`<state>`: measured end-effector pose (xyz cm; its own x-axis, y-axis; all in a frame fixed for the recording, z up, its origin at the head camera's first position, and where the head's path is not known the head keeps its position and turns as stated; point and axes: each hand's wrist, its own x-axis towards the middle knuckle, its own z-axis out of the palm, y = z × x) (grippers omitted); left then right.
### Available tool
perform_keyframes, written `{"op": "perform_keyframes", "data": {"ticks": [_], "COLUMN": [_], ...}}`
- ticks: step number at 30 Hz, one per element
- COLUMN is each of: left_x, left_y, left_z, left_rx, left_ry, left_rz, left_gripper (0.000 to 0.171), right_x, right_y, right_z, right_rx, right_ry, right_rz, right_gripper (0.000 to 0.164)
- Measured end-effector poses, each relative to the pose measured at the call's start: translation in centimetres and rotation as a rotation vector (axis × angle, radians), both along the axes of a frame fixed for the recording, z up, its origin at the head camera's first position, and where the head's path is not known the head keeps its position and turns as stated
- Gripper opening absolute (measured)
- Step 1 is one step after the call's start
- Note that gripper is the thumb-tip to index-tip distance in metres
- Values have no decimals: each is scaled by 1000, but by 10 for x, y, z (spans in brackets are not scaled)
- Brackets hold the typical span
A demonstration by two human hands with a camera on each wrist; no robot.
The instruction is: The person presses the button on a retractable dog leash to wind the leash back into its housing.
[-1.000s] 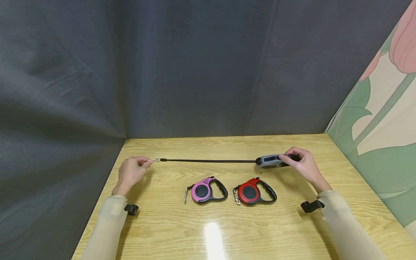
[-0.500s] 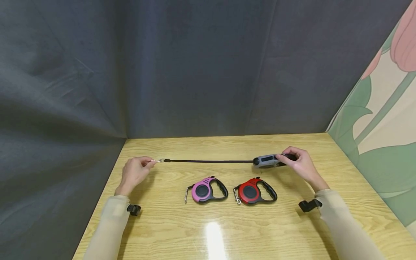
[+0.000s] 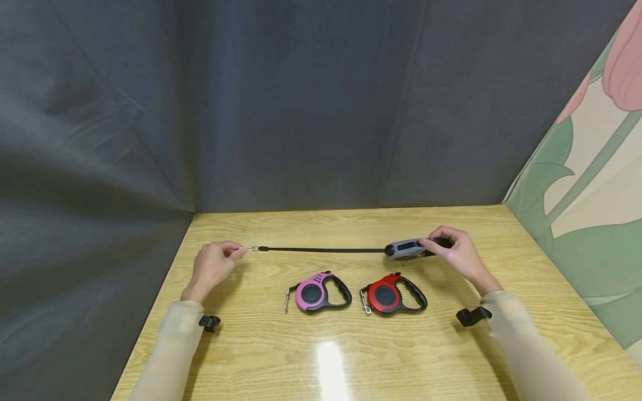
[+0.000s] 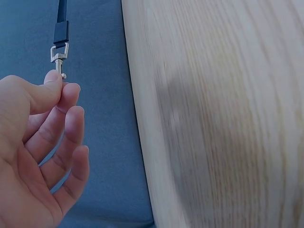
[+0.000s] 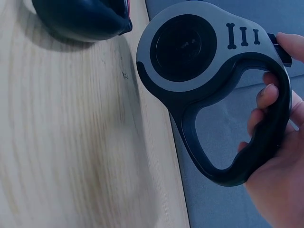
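My right hand (image 3: 455, 252) grips the black handle of a grey retractable dog leash (image 5: 218, 66). In the right wrist view, its fingers curl through the handle loop and the thumb lies at the button on top. A black strap (image 3: 321, 250) runs straight from the grey casing leftward to a metal snap hook (image 4: 59, 59). Thumb and index finger of my left hand (image 3: 213, 266) pinch that hook by its end, the other fingers loosely bent. In front of the strap, a pink leash (image 3: 321, 292) and a red leash (image 3: 393, 295) lie side by side on the table.
The wood-grain table (image 3: 271, 356) has a dark cloth (image 3: 311, 111) behind it and along its left side. At the right rises a panel with a tulip pattern (image 3: 592, 223). Short metal clips hang from the pink and red leashes' left ends.
Both hands have drawn a little closer together: the left hand with the hook moved right, the right hand with the grey leash moved left. The strap between them is shorter. Pink and red leashes stayed put.
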<state>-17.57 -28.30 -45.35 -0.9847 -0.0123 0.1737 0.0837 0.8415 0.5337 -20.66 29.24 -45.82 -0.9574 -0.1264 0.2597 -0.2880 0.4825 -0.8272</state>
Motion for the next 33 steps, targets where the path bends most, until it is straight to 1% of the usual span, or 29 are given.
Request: {"op": "perform_keyframes", "data": {"ticks": [6, 10, 15, 19, 23, 27, 33], "left_x": [-1, -1, 0, 0, 1, 1, -1], "left_y": [1, 2, 3, 4, 6, 11, 14], "left_z": [1, 1, 0, -2, -3, -4, -5], "left_rx": [12, 14, 18, 24, 34, 40, 34], "left_ry": [1, 12, 15, 10, 17, 21, 32], "left_rz": [-5, -6, -17, -11, -5, -14, -23], "left_gripper": [23, 23, 23, 22, 21, 21, 19], "right_x": [-1, -1, 1, 2, 3, 3, 2], "right_y": [-2, -3, -5, -7, -9, -12, -16], "right_z": [-2, -2, -1, -2, -3, -5, -2], "right_rx": [10, 12, 8, -4, -16, -16, -22], "right_ry": [0, -2, -8, -9, -3, 11, 41], "right_rz": [21, 18, 20, 27, 22, 26, 38], "right_gripper": [16, 16, 16, 15, 16, 14, 11]}}
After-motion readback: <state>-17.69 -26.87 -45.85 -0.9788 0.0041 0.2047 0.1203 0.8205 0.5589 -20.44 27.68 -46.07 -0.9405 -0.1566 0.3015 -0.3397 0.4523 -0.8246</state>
